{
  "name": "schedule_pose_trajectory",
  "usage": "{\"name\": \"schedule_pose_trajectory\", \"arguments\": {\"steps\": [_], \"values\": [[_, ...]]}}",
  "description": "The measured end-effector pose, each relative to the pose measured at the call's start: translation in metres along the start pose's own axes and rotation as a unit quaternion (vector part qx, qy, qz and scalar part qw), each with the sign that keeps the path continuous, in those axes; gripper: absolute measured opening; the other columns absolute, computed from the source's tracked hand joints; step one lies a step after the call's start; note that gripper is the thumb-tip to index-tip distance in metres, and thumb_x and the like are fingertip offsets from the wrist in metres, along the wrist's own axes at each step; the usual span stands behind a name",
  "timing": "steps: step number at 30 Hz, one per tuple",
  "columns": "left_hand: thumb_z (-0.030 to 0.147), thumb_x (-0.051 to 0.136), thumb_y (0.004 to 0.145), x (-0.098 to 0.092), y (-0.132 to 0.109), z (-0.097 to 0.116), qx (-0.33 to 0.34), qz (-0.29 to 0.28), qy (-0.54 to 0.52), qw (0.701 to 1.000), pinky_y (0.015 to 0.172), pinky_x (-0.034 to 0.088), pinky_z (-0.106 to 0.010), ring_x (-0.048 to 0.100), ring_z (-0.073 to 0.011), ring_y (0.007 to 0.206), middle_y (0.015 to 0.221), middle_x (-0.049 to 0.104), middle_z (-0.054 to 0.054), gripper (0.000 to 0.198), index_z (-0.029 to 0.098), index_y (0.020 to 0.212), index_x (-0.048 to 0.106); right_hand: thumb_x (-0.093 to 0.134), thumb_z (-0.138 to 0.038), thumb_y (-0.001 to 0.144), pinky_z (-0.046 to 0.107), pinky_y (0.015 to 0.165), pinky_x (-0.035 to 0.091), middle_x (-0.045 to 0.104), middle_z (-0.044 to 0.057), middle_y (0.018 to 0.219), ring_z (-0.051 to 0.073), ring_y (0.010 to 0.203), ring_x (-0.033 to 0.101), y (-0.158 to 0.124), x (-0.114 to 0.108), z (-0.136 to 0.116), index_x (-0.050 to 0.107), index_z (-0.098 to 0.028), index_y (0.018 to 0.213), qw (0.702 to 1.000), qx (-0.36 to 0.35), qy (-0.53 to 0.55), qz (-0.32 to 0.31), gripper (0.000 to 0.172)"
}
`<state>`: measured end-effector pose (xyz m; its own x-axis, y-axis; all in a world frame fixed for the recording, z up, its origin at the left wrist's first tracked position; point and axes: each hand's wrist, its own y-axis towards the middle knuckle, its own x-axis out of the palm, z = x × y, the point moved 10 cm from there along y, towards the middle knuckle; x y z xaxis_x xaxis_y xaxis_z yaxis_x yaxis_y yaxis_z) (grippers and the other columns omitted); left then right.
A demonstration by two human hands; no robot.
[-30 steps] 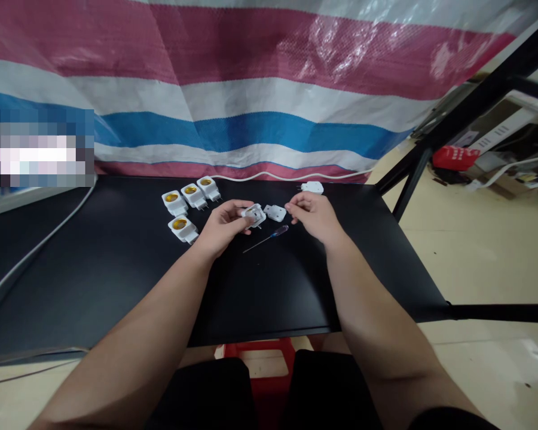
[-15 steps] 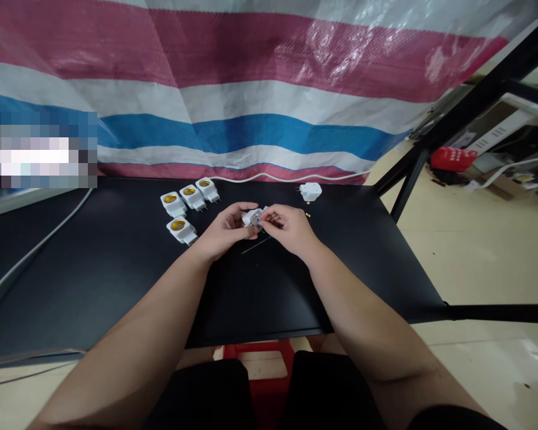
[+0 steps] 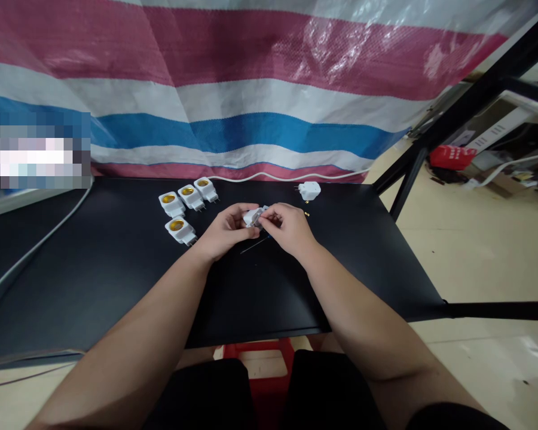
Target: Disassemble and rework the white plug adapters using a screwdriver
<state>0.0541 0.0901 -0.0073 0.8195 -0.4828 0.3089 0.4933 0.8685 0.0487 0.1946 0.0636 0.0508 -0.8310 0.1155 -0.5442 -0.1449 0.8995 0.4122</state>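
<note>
My left hand (image 3: 230,229) is closed around a white plug-in lamp holder (image 3: 252,218), thumb below and fingers above it. At its right side my right hand (image 3: 287,227) works with thumb and forefinger pinched together; whatever is between those fingertips is too small to make out. Below the hands a thin screwdriver (image 3: 253,246) lies on the black table (image 3: 260,298), its handle end mostly hidden by my right hand. Several white lamp holders with brass-coloured sockets and plug pins, one of them nearest my left wrist (image 3: 179,230), lie to the left.
Another white plug piece (image 3: 310,190) lies at the back right, with small brass parts (image 3: 307,213) in front of it. A white cable (image 3: 269,176) runs along the back edge before a striped sheet (image 3: 251,128). A black metal frame (image 3: 412,173) stands at the right.
Both hands stay at the lamp holder, with only slight finger movement. The whole view has shifted a little; the things on the table lie as before.
</note>
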Motion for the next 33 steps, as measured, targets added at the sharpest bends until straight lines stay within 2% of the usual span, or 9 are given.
{"name": "schedule_pose_trajectory", "arguments": {"steps": [8,16,20,23,27,29,33], "values": [[0.011,0.096,0.068,-0.001,0.001,0.003,0.026,-0.001,0.028,0.999,0.090,0.065,-0.030,0.075,-0.0166,0.098,0.120,0.077,-0.007,0.061,0.021,0.124,0.077,0.072,-0.023,0.091,0.035,0.077,0.056,0.076,0.004,0.086,0.019,0.076,0.069,0.000,0.001,0.008,0.070,-0.023,0.081,0.999,0.034,0.001,0.012,0.010],[0.011,0.097,0.067,-0.001,0.000,0.004,0.023,0.003,0.028,0.999,0.088,0.065,-0.028,0.074,-0.0153,0.095,0.114,0.078,-0.006,0.061,0.022,0.124,0.078,0.073,-0.029,0.089,0.033,0.072,0.052,0.073,0.002,0.084,0.017,0.075,0.066,0.000,0.005,0.020,0.070,-0.022,0.081,0.995,0.071,0.075,0.008,0.012],[0.012,0.096,0.069,0.002,-0.001,0.006,0.020,-0.004,0.015,1.000,0.085,0.067,-0.029,0.075,-0.0164,0.095,0.114,0.078,-0.006,0.058,0.022,0.123,0.079,0.078,-0.034,0.084,0.030,0.064,0.045,0.059,-0.003,0.071,0.014,0.065,0.054,0.000,0.012,0.036,0.064,-0.023,0.079,0.983,0.114,0.144,-0.004,0.018],[0.015,0.096,0.071,0.004,-0.002,0.007,0.014,-0.015,-0.006,1.000,0.083,0.068,-0.029,0.077,-0.0179,0.097,0.116,0.079,-0.008,0.055,0.022,0.123,0.079,0.084,-0.037,0.076,0.028,0.062,0.043,0.049,-0.006,0.071,0.013,0.066,0.047,0.001,0.014,0.044,0.058,-0.024,0.080,0.970,0.152,0.192,0.001,0.030],[0.017,0.096,0.073,0.005,-0.004,0.005,-0.009,-0.022,-0.038,0.999,0.085,0.069,-0.029,0.079,-0.0197,0.101,0.118,0.080,-0.008,0.052,0.025,0.122,0.080,0.086,-0.041,0.074,0.030,0.070,0.051,0.054,-0.004,0.079,0.015,0.075,0.054,0.000,0.019,0.042,0.055,-0.025,0.085,0.948,0.182,0.261,-0.022,0.037],[0.017,0.096,0.073,0.005,-0.005,0.004,-0.020,-0.019,-0.053,0.998,0.086,0.069,-0.028,0.079,-0.0187,0.101,0.117,0.081,-0.006,0.052,0.027,0.122,0.080,0.085,-0.043,0.076,0.030,0.070,0.052,0.055,-0.004,0.079,0.015,0.074,0.055,-0.001,0.022,0.039,0.054,-0.025,0.086,0.941,0.187,0.279,-0.036,0.037],[0.017,0.096,0.073,0.003,-0.005,0.002,-0.037,-0.006,-0.072,0.997,0.087,0.068,-0.024,0.078,-0.0154,0.100,0.114,0.080,-0.003,0.051,0.029,0.121,0.082,0.084,-0.050,0.079,0.029,0.065,0.052,0.057,-0.004,0.079,0.013,0.070,0.056,0.000,0.019,0.034,0.055,-0.025,0.087,0.950,0.163,0.265,-0.031,0.040]]}}
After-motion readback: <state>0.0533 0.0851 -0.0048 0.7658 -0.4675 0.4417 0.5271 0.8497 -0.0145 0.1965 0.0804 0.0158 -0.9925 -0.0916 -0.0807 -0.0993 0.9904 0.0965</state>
